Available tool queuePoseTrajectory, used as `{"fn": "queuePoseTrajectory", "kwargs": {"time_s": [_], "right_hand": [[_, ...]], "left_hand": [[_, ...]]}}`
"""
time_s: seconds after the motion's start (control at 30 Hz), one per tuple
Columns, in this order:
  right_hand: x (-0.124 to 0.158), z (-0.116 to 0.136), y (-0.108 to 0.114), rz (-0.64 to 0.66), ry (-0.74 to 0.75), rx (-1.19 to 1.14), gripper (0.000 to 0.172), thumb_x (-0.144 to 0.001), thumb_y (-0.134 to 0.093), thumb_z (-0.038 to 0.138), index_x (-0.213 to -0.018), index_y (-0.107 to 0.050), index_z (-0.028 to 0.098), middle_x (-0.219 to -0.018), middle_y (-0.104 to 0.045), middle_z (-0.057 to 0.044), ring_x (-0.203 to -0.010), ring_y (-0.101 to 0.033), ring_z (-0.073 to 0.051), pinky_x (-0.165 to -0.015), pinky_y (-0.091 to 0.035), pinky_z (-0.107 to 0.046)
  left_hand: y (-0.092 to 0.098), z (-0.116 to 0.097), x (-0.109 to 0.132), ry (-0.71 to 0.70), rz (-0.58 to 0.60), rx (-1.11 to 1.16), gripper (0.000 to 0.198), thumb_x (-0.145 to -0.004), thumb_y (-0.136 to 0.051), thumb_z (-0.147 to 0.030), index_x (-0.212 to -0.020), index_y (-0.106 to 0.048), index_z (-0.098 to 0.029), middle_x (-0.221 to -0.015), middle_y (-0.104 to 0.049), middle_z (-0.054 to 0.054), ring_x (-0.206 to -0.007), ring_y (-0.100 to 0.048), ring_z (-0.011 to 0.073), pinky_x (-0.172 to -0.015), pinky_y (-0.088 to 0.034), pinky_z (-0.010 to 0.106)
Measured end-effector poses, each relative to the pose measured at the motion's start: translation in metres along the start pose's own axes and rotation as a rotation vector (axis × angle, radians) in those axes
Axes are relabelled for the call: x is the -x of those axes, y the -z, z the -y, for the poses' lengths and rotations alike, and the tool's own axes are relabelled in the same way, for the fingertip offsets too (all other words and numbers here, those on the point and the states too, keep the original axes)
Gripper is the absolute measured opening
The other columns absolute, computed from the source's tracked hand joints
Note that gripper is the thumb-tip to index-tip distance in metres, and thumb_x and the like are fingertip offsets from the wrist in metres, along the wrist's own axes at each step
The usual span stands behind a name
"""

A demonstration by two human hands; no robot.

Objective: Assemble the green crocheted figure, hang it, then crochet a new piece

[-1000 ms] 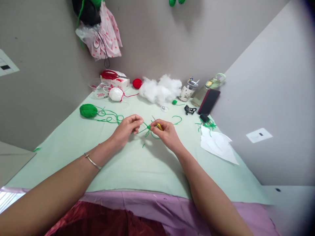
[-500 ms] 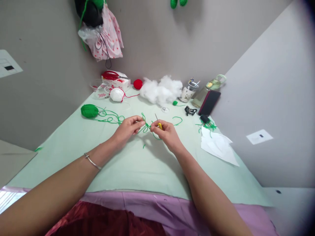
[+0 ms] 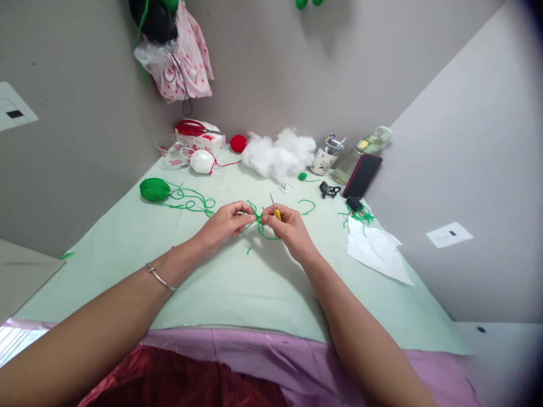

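Left hand (image 3: 227,222), right hand (image 3: 289,226) in pinches on green yarn (image 3: 258,219), well inside near edge of tabletop (image 3: 237,299)

Yellow handle (image 3: 277,215) partly hidden by right hand (image 3: 292,228); green yarn (image 3: 258,217) detail too small to tell; black item (image 3: 155,24) cropped above.

Plain grey walls (image 3: 263,73) meeting in a corner beyond the pale green desk (image 3: 220,299), a lighter wall (image 3: 475,141) running off to the right, white wall plates (image 3: 449,234) on either side, purple cloth (image 3: 237,346) along the desk's near edge, soft light around us.
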State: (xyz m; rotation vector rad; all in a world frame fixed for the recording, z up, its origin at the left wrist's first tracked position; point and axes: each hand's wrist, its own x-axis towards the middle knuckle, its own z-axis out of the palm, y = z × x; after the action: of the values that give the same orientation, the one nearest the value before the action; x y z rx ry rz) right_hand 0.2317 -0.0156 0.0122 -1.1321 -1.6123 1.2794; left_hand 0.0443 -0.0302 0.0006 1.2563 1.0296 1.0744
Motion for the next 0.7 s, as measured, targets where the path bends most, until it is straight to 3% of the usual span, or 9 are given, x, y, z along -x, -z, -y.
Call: {"fn": "queuePoseTrajectory", "kwargs": {"time_s": [0.37, 0.57, 0.7], "right_hand": [[-0.0009, -0.0014, 0.0021, -0.014, -0.011, -0.001, 0.014, -0.079, -0.065, 0.032, -0.074, -0.065, 0.019, -0.063, -0.047, 0.005, -0.055, -0.030, -0.010, -0.052, -0.022, -0.028], [-0.0009, -0.0002, 0.0018, -0.023, 0.029, 0.026, 0.026, -0.082, -0.070, 0.046, -0.085, -0.065, 0.020, -0.068, -0.050, 0.004, -0.057, -0.033, -0.010, -0.053, -0.024, -0.027], [-0.0005, -0.0019, -0.0003, 0.019, 0.032, 0.069, 0.024, -0.080, -0.072, 0.042, -0.077, -0.066, 0.020, -0.063, -0.045, 0.005, -0.058, -0.034, -0.011, -0.054, -0.025, -0.028]], "left_hand": [[0.0001, 0.0023, -0.0036, 0.009, -0.084, 0.079, 0.020, -0.078, -0.071, -0.036, -0.079, -0.062, -0.018, -0.058, -0.044, -0.005, -0.053, -0.036, 0.0104, -0.051, -0.025, 0.024], [-0.0020, 0.0024, -0.0018, 0.011, -0.055, 0.085, 0.023, -0.077, -0.074, -0.038, -0.077, -0.064, -0.017, -0.058, -0.045, -0.005, -0.053, -0.037, 0.0100, -0.051, -0.026, 0.024], [-0.0030, 0.0028, -0.0016, 0.015, -0.046, 0.074, 0.023, -0.076, -0.075, -0.038, -0.074, -0.064, -0.017, -0.054, -0.044, -0.005, -0.051, -0.035, 0.0097, -0.051, -0.025, 0.024]]}}
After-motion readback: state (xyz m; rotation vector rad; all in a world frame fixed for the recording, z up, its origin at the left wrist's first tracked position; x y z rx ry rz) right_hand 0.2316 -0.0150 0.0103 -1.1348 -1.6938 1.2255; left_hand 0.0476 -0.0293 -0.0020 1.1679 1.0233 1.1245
